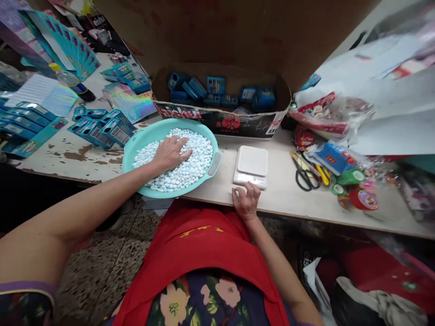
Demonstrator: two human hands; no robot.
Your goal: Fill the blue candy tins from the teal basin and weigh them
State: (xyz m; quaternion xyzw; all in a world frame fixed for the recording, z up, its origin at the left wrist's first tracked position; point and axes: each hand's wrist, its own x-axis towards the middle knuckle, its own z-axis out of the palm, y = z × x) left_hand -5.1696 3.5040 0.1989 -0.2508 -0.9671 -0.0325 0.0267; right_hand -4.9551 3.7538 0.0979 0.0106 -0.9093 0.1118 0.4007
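Observation:
My left hand (170,153) lies palm down on a heap of small white pellets (190,165) in a round teal basin (142,140) on the table. Its fingers are spread over the pellets and hold nothing that I can see. My right hand (246,200) rests at the table's front edge with fingers curled, right below a small white digital scale (252,162). The scale's platform is bare. My right fingertips are near the scale's front but I cannot tell if they touch it.
An open cardboard box (220,120) with several blue packets stands behind the basin. Flat teal cartons (102,127) lie at the left. Scissors (304,174), tape rolls (360,197) and plastic bags (329,113) crowd the right side.

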